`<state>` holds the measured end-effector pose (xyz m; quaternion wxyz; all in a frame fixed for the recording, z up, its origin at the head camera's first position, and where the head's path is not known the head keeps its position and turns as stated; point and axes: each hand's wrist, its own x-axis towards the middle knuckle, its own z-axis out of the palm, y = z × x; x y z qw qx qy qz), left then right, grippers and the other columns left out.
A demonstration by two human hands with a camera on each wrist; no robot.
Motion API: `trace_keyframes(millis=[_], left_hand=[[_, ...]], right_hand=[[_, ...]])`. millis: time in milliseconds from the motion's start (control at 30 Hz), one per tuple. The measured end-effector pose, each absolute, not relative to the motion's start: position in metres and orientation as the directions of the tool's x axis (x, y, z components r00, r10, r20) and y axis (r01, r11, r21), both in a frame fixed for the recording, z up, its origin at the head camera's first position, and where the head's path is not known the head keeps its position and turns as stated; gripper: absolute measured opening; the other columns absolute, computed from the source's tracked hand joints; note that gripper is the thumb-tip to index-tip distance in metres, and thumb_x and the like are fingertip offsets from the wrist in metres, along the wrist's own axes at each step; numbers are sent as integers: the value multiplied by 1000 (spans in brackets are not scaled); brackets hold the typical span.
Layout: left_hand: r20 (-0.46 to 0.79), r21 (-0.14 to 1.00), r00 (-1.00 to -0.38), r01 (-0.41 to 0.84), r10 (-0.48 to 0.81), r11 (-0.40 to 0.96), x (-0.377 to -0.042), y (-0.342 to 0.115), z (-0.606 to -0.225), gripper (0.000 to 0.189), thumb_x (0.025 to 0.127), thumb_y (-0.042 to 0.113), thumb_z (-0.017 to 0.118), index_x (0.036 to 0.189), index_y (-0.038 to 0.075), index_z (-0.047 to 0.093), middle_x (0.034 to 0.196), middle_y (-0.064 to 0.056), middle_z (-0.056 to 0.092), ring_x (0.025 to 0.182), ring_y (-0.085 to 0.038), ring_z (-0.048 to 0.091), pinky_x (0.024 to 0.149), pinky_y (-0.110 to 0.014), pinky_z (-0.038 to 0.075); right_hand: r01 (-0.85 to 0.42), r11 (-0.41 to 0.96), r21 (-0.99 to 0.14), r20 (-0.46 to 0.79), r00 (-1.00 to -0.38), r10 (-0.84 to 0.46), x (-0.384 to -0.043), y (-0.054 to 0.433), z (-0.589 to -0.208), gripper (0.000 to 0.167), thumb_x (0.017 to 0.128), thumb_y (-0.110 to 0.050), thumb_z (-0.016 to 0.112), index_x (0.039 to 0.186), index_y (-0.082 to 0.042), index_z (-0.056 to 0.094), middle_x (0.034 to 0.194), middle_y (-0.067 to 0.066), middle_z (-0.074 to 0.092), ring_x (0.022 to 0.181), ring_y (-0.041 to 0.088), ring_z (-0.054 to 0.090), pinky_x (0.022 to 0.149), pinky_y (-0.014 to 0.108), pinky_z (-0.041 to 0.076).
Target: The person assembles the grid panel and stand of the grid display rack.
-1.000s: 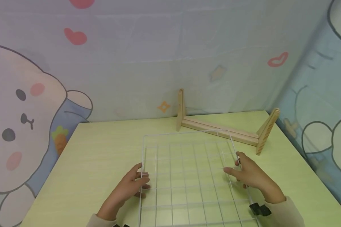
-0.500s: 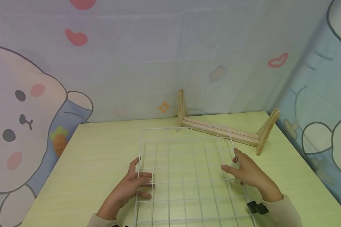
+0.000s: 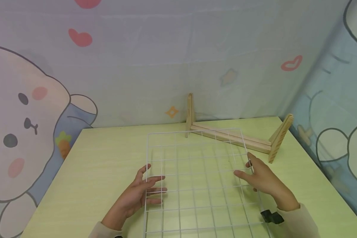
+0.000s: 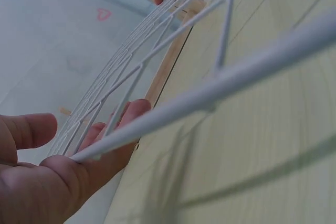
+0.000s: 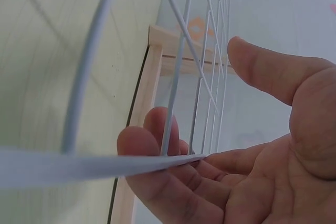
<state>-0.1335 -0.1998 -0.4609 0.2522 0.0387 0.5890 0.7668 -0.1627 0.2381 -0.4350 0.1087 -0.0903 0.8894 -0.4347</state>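
A white wire grid panel (image 3: 178, 190) tilts above the table between both hands, its near end outside the head view. My left hand (image 3: 134, 195) supports its left edge, with spread, straight fingers reaching beneath the wires. In the left wrist view the thumb (image 4: 34, 131) stands clear of the rim. At the opposite edge is my right hand (image 3: 264, 177). The right wrist view shows its fingers (image 5: 184, 195) curled under and around the rim wire, while the thumb (image 5: 273, 72) is raised away from it.
Behind the panel, a wooden stand (image 3: 257, 145) with two uprights and a low rail rests on the pale table (image 3: 107, 155). A printed cloth (image 3: 137, 82) hangs along the back and right side. A black piece (image 3: 272, 217) is at my right cuff.
The panel's far edge has risen in the head view, now overlapping more of the stand's rail. My left fingers have straightened and reach farther under the panel. The stand has stayed put.
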Motion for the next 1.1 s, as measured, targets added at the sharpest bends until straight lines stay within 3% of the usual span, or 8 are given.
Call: trace_keyframes(millis=[233,400,567,733,1100], left_hand=[[-240,895,-867,-372,437,-246,-135,-197,-463,66,116,26,43,169,11,5,169,-22,29,135,-40,59,95,-51,59],[-242,862,-865,-400,439,-312,-136,-194,-466,64,117,37,36,169,17,6,170,-25,25,135,-41,58,98,-57,56],[-255,842,-874,-411,414,-350,-138,-190,-465,64,116,44,36,168,20,8,167,-23,34,133,-40,60,99,-59,55],[-270,827,-883,-417,385,-377,-139,-188,-465,62,115,45,37,167,21,12,165,-17,42,129,-37,64,98,-57,56],[-243,793,-898,-402,368,-458,-143,-184,-472,60,117,40,35,167,25,8,168,-5,39,133,-36,61,101,-59,54]], right_hand=[[-78,615,-785,-98,-964,-247,-163,240,-433,104,103,-36,72,164,11,3,139,33,45,50,23,54,56,36,55],[-92,615,-783,-80,-966,-246,-164,241,-433,102,103,-35,72,164,11,3,137,32,45,50,23,54,56,35,53],[-101,608,-788,-71,-965,-252,-165,242,-433,102,103,-35,72,164,9,3,136,31,45,48,19,52,55,34,52],[-95,612,-786,-79,-965,-250,-165,241,-435,102,103,-35,72,165,9,3,137,31,45,49,20,52,56,35,53],[-78,609,-789,-90,-966,-241,-165,240,-436,103,103,-36,72,164,9,3,139,32,44,53,23,54,56,36,54]])
